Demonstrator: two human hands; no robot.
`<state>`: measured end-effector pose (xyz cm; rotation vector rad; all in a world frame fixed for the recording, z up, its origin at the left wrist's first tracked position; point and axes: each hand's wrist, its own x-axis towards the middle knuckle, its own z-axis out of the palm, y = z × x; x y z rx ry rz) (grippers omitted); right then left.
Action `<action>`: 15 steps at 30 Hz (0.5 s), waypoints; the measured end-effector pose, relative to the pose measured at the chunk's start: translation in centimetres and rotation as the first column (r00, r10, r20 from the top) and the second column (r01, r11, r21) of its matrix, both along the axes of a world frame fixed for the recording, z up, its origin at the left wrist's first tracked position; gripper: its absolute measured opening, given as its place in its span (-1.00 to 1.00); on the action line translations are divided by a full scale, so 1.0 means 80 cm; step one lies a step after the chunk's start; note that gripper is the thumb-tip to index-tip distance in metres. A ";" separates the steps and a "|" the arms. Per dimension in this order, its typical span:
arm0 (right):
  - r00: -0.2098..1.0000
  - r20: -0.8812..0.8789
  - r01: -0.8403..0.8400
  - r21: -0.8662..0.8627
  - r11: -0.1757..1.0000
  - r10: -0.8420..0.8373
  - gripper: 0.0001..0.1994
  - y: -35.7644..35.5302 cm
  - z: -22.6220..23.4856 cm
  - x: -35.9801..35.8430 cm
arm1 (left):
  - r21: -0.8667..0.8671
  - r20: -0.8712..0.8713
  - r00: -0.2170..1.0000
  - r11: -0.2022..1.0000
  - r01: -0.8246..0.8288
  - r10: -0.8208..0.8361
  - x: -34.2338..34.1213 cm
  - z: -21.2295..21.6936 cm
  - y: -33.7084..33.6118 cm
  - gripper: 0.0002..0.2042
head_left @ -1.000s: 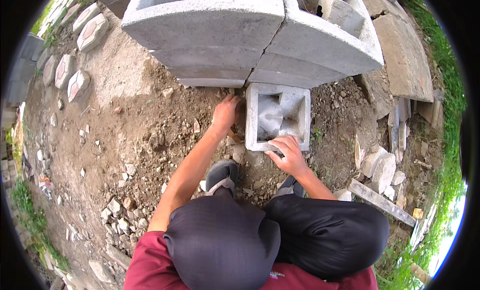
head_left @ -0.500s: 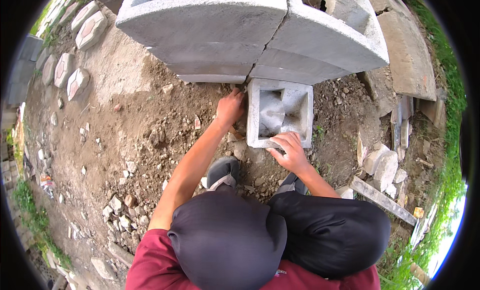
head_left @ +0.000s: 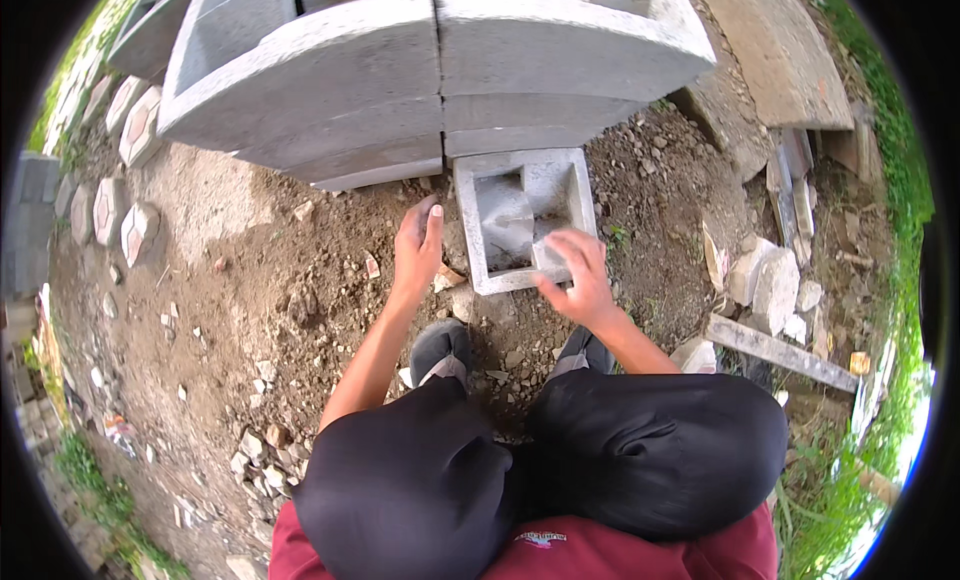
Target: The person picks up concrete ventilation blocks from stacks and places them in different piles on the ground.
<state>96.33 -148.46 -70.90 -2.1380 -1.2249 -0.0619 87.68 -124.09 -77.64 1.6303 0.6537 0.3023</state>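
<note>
A small grey concrete block (head_left: 467, 225) with a square rim and hollow cells sits on the soil. It stands against the front of a stack of larger concrete blocks (head_left: 310, 130). Left of it, my left hand (head_left: 412, 255) is closed around a small dark lump that looks like a stone (head_left: 427, 210), held just off the block's side. Over the block's near right corner is my right hand (head_left: 582, 280), slightly blurred, thumb and fingers apart and nothing in them. Whether its fingertips touch the rim, I cannot tell.
Stone chips (head_left: 262, 460) and loose soil lie around my shoes (head_left: 440, 352). Several hexagonal pavers (head_left: 140, 232) stand at the far left. To the right are broken concrete pieces (head_left: 772, 288), a narrow concrete bar (head_left: 780, 352) and a large slab (head_left: 790, 60).
My left hand has drawn back from the gap beside the small block, now with the dark lump showing in it. My right hand has lifted its fingers from the near rim. The view has shifted.
</note>
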 end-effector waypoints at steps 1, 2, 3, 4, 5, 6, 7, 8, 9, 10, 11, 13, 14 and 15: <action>0.987 -0.008 0.160 0.005 0.987 -0.160 -0.49 -0.005 -0.001 0.007 | -0.070 0.015 0.999 0.997 0.032 -0.031 0.001 0.012 -0.010 -0.46; 0.957 -0.023 0.291 0.022 0.956 -0.291 -0.49 0.000 -0.002 0.015 | -0.045 -0.006 1.000 0.999 0.028 -0.029 0.000 0.017 -0.014 -0.45; 0.931 -0.020 0.365 0.024 0.931 -0.364 -0.46 -0.001 -0.004 0.027 | -0.025 -0.023 0.999 0.999 0.030 -0.031 0.004 0.019 -0.023 -0.43; 0.921 -0.091 0.382 0.024 0.924 -0.379 -0.45 -0.004 -0.012 0.037 | -0.005 -0.039 0.999 0.999 0.032 -0.032 0.010 0.020 -0.033 -0.42; 0.906 -0.158 0.400 0.025 0.916 -0.392 -0.44 -0.010 -0.025 0.046 | 0.014 -0.050 0.998 0.999 0.034 -0.033 0.019 0.022 -0.044 -0.40; 0.887 -0.225 0.418 0.023 0.908 -0.403 -0.43 -0.014 -0.033 0.051 | 0.032 -0.063 0.997 0.999 0.036 -0.034 0.027 0.023 -0.053 -0.39; 0.884 -0.266 0.399 0.007 0.917 -0.383 -0.44 -0.016 -0.041 0.053 | 0.050 -0.074 0.997 0.998 0.038 -0.035 0.035 0.025 -0.061 -0.38; 0.883 -0.277 0.397 0.009 0.918 -0.379 -0.45 -0.014 -0.043 0.050 | 0.068 -0.093 0.995 0.997 0.044 -0.037 0.038 0.028 -0.065 -0.36; 0.882 -0.287 0.395 0.012 0.919 -0.375 -0.46 -0.011 -0.045 0.048 | 0.052 -0.044 0.998 0.997 0.055 -0.053 0.034 0.037 -0.062 -0.38; 0.880 -0.297 0.391 0.015 0.920 -0.370 -0.47 -0.009 -0.045 0.048 | 0.070 -0.081 0.995 0.995 0.068 -0.062 0.036 0.038 -0.062 -0.39; 0.885 -0.247 0.411 0.012 0.912 -0.395 -0.49 -0.008 -0.045 0.047 | 0.090 -0.120 0.991 0.993 0.076 -0.065 0.036 0.039 -0.062 -0.39; 0.886 -0.256 0.409 0.038 0.912 -0.387 -0.51 -0.011 -0.050 0.045 | 0.192 -0.094 0.995 0.980 0.058 -0.041 0.036 0.028 -0.064 -0.42; 0.887 -0.257 0.408 0.053 0.911 -0.383 -0.52 -0.010 -0.051 0.046 | 0.183 -0.102 0.994 0.981 0.068 -0.050 0.038 0.027 -0.064 -0.43; 0.892 -0.212 0.412 0.018 0.911 -0.399 -0.53 -0.011 -0.052 0.046 | 0.174 -0.109 0.992 0.982 0.077 -0.059 0.037 0.027 -0.065 -0.43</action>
